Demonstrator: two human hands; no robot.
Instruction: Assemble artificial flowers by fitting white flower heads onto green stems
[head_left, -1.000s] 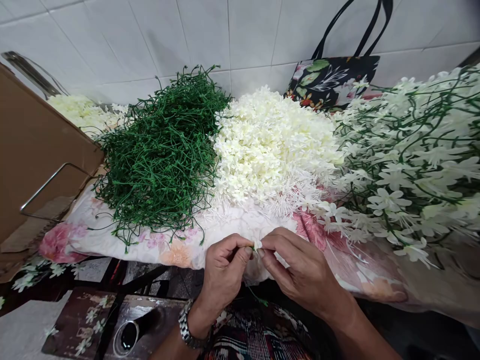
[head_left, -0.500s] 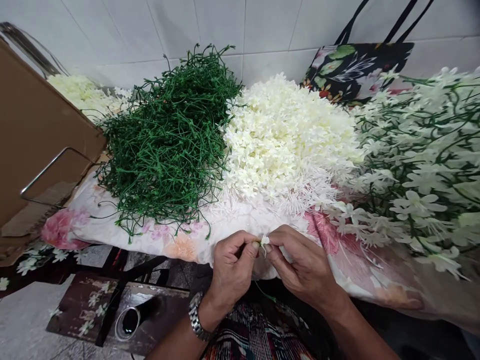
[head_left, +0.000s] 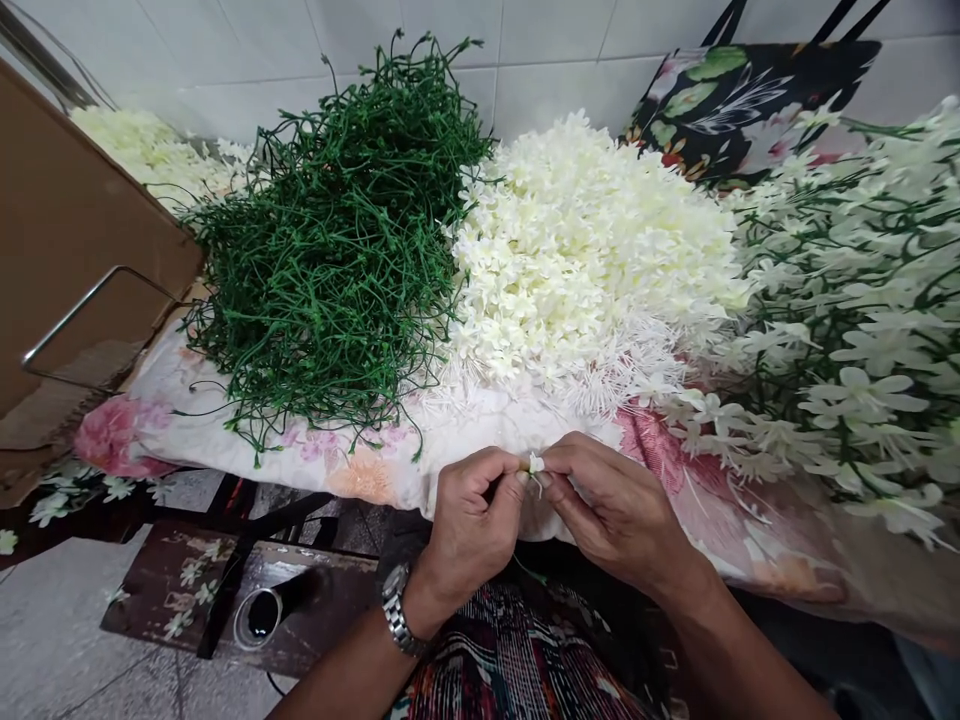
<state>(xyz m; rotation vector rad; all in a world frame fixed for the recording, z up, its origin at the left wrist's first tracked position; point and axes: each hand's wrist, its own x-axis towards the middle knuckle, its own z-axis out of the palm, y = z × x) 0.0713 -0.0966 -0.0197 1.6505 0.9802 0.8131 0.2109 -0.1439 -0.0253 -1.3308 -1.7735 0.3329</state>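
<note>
Just above my lap, both hands meet at their fingertips. My left hand (head_left: 476, 515) pinches a green artificial flower stem (head_left: 534, 572), whose thin end hangs below the fingers. A small white artificial flower (head_left: 535, 464) is pinched by my right hand (head_left: 626, 510), right against the stem's tip. The fingers partly hide where the two touch. Beyond my hands lie a tangled heap of green stems (head_left: 337, 270) on the left and a heap of loose white blossoms (head_left: 585, 250) in the middle. White flowers on green stems (head_left: 859, 395) are piled at the right.
A floral cloth (head_left: 367, 478) covers the work surface. At the left stands a cardboard box (head_left: 82, 230) with a metal wire handle. Low down, a cup of dark liquid (head_left: 262, 615) rests on a brown board. A floral bag (head_left: 750, 100) leans against the tiled wall.
The view has tilted slightly, so the heaps sit higher in the picture. Both hands stay together at the flower, with the right fingers slightly shifted around it.
</note>
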